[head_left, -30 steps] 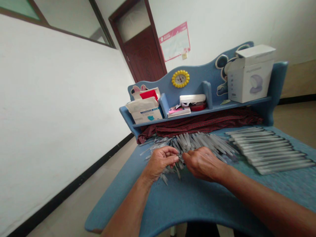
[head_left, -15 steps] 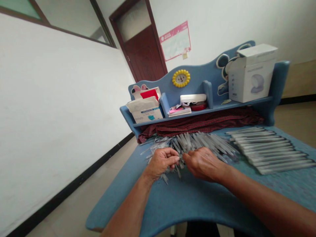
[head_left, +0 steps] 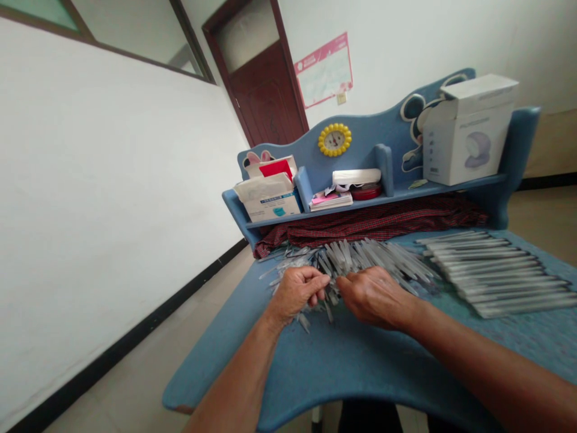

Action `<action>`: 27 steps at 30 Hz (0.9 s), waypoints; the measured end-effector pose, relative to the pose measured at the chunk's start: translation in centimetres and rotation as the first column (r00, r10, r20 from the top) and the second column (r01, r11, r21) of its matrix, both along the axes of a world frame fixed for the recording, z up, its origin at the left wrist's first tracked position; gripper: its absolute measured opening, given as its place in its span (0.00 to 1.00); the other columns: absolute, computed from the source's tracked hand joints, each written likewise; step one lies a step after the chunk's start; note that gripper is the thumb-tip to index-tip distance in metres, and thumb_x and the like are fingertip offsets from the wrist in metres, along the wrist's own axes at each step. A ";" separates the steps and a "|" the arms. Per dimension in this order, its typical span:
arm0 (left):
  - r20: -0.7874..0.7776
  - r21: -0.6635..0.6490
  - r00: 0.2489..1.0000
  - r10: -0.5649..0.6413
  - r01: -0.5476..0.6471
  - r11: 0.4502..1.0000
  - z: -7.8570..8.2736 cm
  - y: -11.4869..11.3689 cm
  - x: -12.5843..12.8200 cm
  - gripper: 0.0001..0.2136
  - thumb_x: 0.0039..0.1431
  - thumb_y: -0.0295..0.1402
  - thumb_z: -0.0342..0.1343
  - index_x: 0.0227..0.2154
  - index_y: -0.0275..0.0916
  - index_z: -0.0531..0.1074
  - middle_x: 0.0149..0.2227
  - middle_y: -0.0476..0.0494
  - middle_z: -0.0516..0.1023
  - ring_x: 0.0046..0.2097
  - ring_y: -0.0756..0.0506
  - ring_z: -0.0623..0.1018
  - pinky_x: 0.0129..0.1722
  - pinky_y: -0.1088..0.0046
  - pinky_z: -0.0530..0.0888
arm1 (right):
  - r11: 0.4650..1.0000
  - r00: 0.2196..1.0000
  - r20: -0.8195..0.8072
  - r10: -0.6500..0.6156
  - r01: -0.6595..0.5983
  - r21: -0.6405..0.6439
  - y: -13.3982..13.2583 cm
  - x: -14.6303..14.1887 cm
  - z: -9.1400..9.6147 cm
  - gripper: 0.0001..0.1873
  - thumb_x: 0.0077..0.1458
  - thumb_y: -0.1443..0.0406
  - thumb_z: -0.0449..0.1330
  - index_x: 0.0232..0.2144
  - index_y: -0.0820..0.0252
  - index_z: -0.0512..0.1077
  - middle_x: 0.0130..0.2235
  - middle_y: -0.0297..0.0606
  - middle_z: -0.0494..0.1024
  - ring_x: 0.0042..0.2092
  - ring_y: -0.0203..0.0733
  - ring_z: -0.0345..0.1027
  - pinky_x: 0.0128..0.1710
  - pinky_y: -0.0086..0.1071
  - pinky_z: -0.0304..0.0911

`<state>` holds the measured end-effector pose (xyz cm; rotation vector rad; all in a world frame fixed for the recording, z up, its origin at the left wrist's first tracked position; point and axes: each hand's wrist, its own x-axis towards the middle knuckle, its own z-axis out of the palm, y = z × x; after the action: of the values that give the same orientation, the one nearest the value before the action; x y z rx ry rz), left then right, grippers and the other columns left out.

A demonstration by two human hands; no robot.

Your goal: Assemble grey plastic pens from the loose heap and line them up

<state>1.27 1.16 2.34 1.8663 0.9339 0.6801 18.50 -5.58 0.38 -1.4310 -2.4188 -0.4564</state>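
Working close together, the left hand (head_left: 300, 294) bends its fingers inward before a loose pile of clear slender pieces (head_left: 342, 255) on the table (head_left: 351, 367), facing the curled fingers of the right hand (head_left: 376, 297); whether either grips a piece, I cannot tell. This looks like fine two-handed handling, the next move calling for steady, aligned fingers, left of the orderly row of tubes (head_left: 505, 273).

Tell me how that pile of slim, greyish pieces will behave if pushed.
The pile of slim pieces would probably scatter, since they point different ways. Each looks straight, so likely stiff rather than floppy. They are thin, so probably light too.
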 end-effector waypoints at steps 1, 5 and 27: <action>-0.009 0.003 1.000 -0.004 0.004 1.000 0.0 0.0 0.0 0.14 0.48 0.41 0.57 0.21 0.33 0.70 0.17 0.49 0.71 0.17 0.56 0.66 0.16 0.82 0.62 | 1.000 1.000 0.000 0.003 -0.003 -0.002 0.0 0.0 0.0 0.09 0.55 0.71 0.45 0.31 0.63 0.65 0.28 0.42 0.75 0.24 0.36 0.65 0.21 0.31 0.40; 0.013 -0.012 1.000 -0.015 0.015 1.000 -0.1 -0.1 0.0 0.11 0.46 0.37 0.59 0.24 0.32 0.70 0.19 0.49 0.72 0.18 0.56 0.67 0.18 0.81 0.64 | 1.000 1.000 0.001 0.011 -0.011 -0.003 0.0 0.0 -0.1 0.10 0.55 0.71 0.45 0.31 0.62 0.65 0.27 0.41 0.75 0.23 0.36 0.65 0.21 0.31 0.39; 0.086 -0.015 0.995 -0.044 0.046 0.999 -0.1 -0.3 0.0 0.08 0.46 0.33 0.59 0.26 0.32 0.72 0.21 0.48 0.73 0.20 0.55 0.70 0.20 0.80 0.67 | 1.000 1.000 -0.019 0.007 -0.008 -0.025 0.0 -0.1 -0.1 0.10 0.56 0.70 0.45 0.31 0.62 0.66 0.28 0.40 0.75 0.24 0.36 0.65 0.22 0.31 0.39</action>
<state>1.26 0.85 2.26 1.8232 0.8378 0.7169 18.39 -5.59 0.30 -1.4296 -2.4227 -0.4110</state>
